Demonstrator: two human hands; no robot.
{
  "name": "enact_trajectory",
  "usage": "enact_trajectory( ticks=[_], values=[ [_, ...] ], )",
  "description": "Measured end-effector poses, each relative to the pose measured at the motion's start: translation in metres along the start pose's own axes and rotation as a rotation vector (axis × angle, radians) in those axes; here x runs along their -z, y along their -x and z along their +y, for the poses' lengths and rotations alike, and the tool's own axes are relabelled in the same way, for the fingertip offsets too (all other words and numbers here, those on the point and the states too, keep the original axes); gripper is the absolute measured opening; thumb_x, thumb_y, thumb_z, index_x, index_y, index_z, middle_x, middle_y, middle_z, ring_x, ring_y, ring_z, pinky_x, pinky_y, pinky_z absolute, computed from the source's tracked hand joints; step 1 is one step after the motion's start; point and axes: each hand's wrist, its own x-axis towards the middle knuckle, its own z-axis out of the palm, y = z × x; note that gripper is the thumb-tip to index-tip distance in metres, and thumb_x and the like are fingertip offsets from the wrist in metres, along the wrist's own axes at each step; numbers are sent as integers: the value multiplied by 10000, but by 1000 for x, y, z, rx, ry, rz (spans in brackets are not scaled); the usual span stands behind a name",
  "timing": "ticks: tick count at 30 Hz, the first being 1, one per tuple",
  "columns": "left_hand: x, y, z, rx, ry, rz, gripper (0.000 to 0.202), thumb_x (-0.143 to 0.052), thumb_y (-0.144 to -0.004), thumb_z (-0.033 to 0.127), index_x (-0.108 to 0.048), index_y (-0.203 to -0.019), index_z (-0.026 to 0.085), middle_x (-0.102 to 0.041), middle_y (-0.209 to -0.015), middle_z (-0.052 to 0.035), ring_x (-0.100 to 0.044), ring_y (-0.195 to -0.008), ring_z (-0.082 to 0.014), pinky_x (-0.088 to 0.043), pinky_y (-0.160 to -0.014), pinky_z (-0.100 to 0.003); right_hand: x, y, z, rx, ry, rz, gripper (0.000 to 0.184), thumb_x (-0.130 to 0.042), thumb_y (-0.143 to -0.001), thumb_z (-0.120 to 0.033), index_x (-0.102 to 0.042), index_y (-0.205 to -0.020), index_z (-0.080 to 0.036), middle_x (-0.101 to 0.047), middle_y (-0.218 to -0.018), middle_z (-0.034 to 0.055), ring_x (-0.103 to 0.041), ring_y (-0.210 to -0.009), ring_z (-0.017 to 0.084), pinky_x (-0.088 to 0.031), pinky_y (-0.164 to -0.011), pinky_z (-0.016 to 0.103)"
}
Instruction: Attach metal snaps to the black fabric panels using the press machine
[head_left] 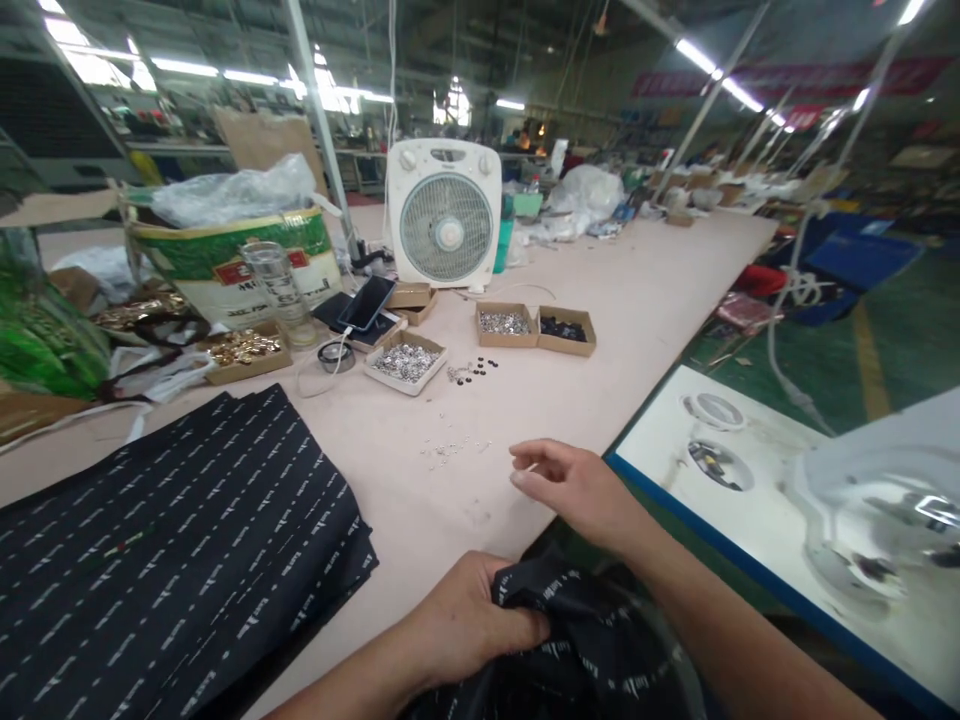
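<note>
Right hand [581, 490] nearer the scattered metal bits [442, 452], mid-frame
They lie left of its parted, relaxed fingers; left hand [476, 622] clenches printed black fabric [592, 640].

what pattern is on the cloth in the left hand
Black cloth with white lettering, seen in the head view.

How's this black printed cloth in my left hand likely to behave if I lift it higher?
The black printed cloth will probably flop, since it bunches in soft folds beside your left hand. It seems fairly light, as that hand alone grips it.
</note>
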Motion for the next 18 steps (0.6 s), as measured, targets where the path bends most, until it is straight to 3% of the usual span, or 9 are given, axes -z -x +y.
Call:
enact_trajectory(
  ticks=[3, 7, 14, 18],
  values=[
    [0, 0, -3, 3, -8, -7, 105, -651, -665, 198, -644, -731, 117, -483, -659, 23, -408, -606, -96, -303, -587, -231, -20, -47, 15, 11, 306, 111, 195, -632, -836, -298, -752, -969, -219, -748, -887, 30, -659, -807, 197, -486, -796, 325],
    [1, -1, -3, -28, 1, -42, 126, -656, -663, 201, -673, -755, 117, -506, -677, 19, -428, -627, -99, -318, -604, -223, -36, -78, 36, 16, 388, 137, 179, -605, -821, -241, -757, -909, -204, -745, -866, 38, -653, -815, 200, -455, -767, 305],
    [4, -11, -14, -13, -38, -50, 136, -673, -657, 207, -720, -765, 140, -542, -650, 27, -439, -582, -91, -318, -554, -209, -31, -96, 35, -3, 433, 165, 171, -613, -822, -259, -763, -880, -202, -734, -809, 31, -651, -775, 192, -434, -701, 280],
    [23, -28, -30, 41, -63, -72, 259, -840, -574, 370, -733, -679, 159, -566, -629, 20, -498, -609, -120, -391, -619, -245, -25, -131, 32, -7, 454, 216, 190, -600, -841, -252, -762, -923, -195, -737, -836, 35, -656, -793, 190, -442, -722, 277]
  ],
)
